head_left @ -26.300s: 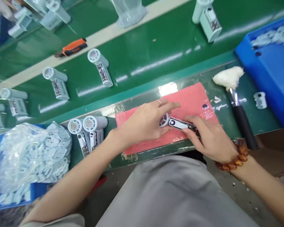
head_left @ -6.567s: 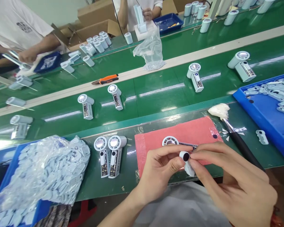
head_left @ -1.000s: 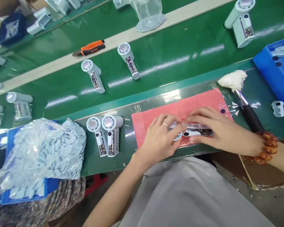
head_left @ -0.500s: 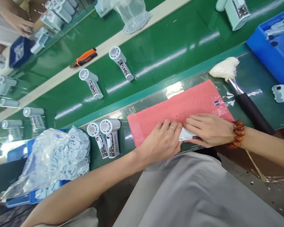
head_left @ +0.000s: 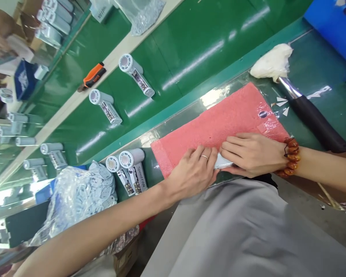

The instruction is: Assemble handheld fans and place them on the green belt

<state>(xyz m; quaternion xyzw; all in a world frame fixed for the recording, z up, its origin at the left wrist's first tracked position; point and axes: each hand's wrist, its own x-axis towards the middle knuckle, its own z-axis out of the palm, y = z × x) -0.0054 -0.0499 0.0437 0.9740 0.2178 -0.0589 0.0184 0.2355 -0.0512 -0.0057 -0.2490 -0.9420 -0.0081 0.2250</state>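
At the near edge of a red foam mat [head_left: 190,132], both my hands press on a pale plastic fan casing [head_left: 221,162]. Only a narrow strip of the casing shows between the hands; the rest is covered. My left hand [head_left: 197,167] grips its left end with curled fingers and wears a ring. My right hand [head_left: 249,154], with an amber bead bracelet at the wrist, is closed over the right part. Left of the mat stand two pale handheld fans [head_left: 132,158] side by side, their handles open with circuit parts showing.
A hammer [head_left: 314,119] with a white-wrapped head lies right of the mat. A blue bin [head_left: 334,29] stands behind it. Farther back are more open fans [head_left: 137,75] and orange pliers [head_left: 93,75]. A plastic bag of pale parts [head_left: 83,192] sits left. Another person's hand [head_left: 1,42] is far left.
The view has shifted and turned slightly. Both my hands stay on the casing at the mat's edge, with little change in grip. The other person's hand far left has moved.
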